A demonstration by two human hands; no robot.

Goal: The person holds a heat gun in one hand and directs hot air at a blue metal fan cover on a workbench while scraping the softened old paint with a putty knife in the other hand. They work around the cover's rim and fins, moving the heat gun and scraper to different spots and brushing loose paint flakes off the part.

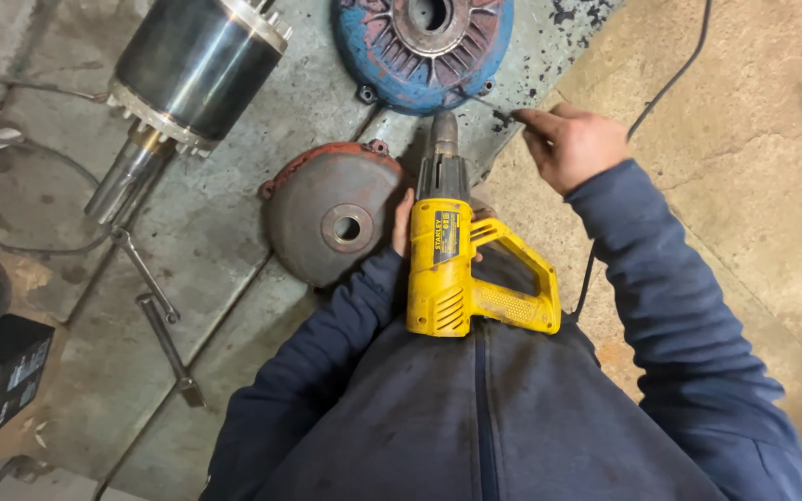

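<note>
A yellow power drill (445,269) lies against my dark blue jacket, its nose pointing away from me toward a blue motor end cover (420,56). My left hand (402,224) grips the drill from underneath and is mostly hidden by it. My right hand (573,144) is raised to the right of the drill's nose, with thumb and fingers pinched on a small dark part (502,118) close to the blue cover's edge. A grey, rust-rimmed round end cover (327,223) lies on the floor just left of the drill.
A large dark motor cylinder (199,60) with a steel shaft (127,176) lies at upper left. Two long metal bolts (161,320) lie on the concrete. A black box (11,371) sits at the left edge. A black cable (670,79) runs across the floor on the right.
</note>
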